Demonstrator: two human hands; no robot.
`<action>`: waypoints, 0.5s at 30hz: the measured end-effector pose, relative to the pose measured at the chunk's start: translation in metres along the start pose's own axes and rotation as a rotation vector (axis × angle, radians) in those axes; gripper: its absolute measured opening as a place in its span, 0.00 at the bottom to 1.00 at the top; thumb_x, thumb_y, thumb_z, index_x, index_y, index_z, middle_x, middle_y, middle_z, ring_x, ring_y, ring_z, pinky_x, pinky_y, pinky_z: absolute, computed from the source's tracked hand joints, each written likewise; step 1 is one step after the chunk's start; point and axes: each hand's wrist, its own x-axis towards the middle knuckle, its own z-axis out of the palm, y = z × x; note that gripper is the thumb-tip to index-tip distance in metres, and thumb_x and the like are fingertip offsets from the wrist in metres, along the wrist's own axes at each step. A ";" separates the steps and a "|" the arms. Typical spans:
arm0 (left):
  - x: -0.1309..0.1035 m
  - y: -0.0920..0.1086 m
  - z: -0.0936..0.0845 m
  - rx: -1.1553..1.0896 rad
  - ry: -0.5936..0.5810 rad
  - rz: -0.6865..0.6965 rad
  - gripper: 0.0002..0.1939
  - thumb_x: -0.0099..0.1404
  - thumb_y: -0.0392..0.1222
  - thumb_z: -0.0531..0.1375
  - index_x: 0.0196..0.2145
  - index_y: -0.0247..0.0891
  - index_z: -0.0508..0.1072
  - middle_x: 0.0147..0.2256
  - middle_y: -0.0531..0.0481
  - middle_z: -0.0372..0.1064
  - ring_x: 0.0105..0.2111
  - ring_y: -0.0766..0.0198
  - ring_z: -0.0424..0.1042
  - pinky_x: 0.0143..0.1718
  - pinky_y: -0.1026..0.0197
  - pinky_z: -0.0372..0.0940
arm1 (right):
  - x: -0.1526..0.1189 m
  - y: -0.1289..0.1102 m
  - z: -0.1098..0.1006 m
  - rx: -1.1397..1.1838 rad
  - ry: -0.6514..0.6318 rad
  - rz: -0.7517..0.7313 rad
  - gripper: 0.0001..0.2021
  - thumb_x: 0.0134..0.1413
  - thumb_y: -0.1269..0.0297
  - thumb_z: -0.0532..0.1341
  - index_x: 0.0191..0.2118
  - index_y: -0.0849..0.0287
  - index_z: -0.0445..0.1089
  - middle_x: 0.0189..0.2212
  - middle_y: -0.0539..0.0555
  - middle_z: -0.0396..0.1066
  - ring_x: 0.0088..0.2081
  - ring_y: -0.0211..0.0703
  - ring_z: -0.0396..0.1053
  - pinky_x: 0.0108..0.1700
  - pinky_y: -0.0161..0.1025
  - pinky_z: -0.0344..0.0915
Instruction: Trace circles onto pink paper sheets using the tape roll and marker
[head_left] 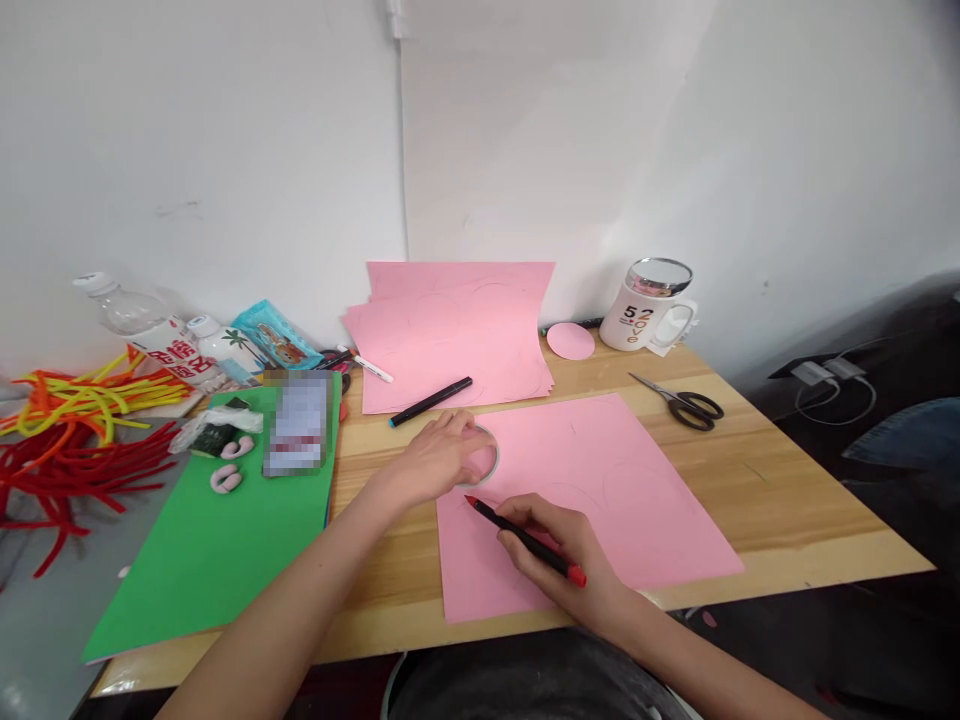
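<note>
My left hand (442, 452) reaches over the left edge of a pink sheet of paper (555, 460). Its bent fingers grip a round, see-through disc with a grey rim (489, 462), lying flat on that edge; the fingers partly hide it. In my right hand (559, 550) is a black marker with a red tip and red end (529, 540), held like a pen. The marker's tip points up and left, just below the disc; whether it touches the paper I cannot tell. Faint curved lines show on the sheet.
Behind lie more pink sheets (450, 340), a black marker with a blue end (431, 402) and a white pen (373, 366). Scissors (686, 405), a pink paper circle (571, 341) and a white mug (637, 315) stand right. Left are green paper (225, 560) and red pipe cleaners (82, 470).
</note>
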 end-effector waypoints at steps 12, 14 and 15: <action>-0.001 0.001 -0.006 -0.029 -0.002 0.009 0.16 0.57 0.37 0.58 0.45 0.44 0.71 0.46 0.49 0.60 0.49 0.55 0.58 0.53 0.57 0.54 | 0.016 0.002 -0.005 -0.142 -0.075 -0.251 0.11 0.58 0.73 0.56 0.44 0.59 0.72 0.35 0.57 0.72 0.33 0.39 0.72 0.36 0.34 0.68; -0.001 0.001 -0.006 -0.031 -0.002 0.007 0.16 0.57 0.37 0.58 0.45 0.44 0.71 0.47 0.49 0.60 0.50 0.55 0.57 0.53 0.57 0.54 | 0.017 0.002 -0.005 -0.167 -0.071 -0.264 0.11 0.59 0.73 0.56 0.45 0.59 0.72 0.35 0.58 0.72 0.34 0.39 0.72 0.36 0.35 0.68; -0.001 0.001 -0.006 -0.031 -0.002 0.006 0.16 0.57 0.37 0.59 0.45 0.45 0.71 0.47 0.49 0.60 0.50 0.55 0.57 0.53 0.57 0.54 | 0.017 0.003 -0.005 -0.178 -0.070 -0.270 0.11 0.59 0.72 0.56 0.45 0.59 0.72 0.35 0.58 0.72 0.33 0.39 0.72 0.36 0.35 0.69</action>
